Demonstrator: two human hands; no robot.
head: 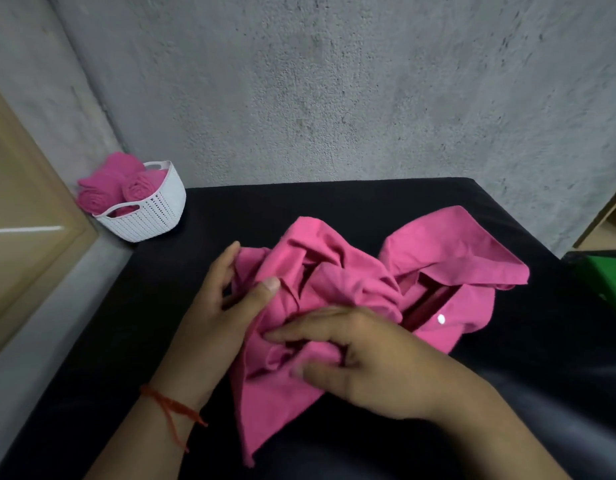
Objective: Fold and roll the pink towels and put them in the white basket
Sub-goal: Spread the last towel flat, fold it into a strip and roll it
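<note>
A crumpled pink towel (337, 282) lies in a heap in the middle of the black table (133, 306), one corner trailing toward me. My left hand (227, 306) holds its left edge, thumb on top of the cloth and fingers behind it. My right hand (362, 355) lies on the near part of the heap, pinching a fold between thumb and fingers. A second pink towel (451, 251) lies rumpled just to the right, touching the first. The white basket (154, 209) stands tilted at the far left corner with rolled pink towels (119, 188) in it.
A rough grey wall runs behind the table and along the left. A beige panel (19, 216) leans at the left. A green object (607, 275) sits at the table's right edge, with wooden shelving behind it.
</note>
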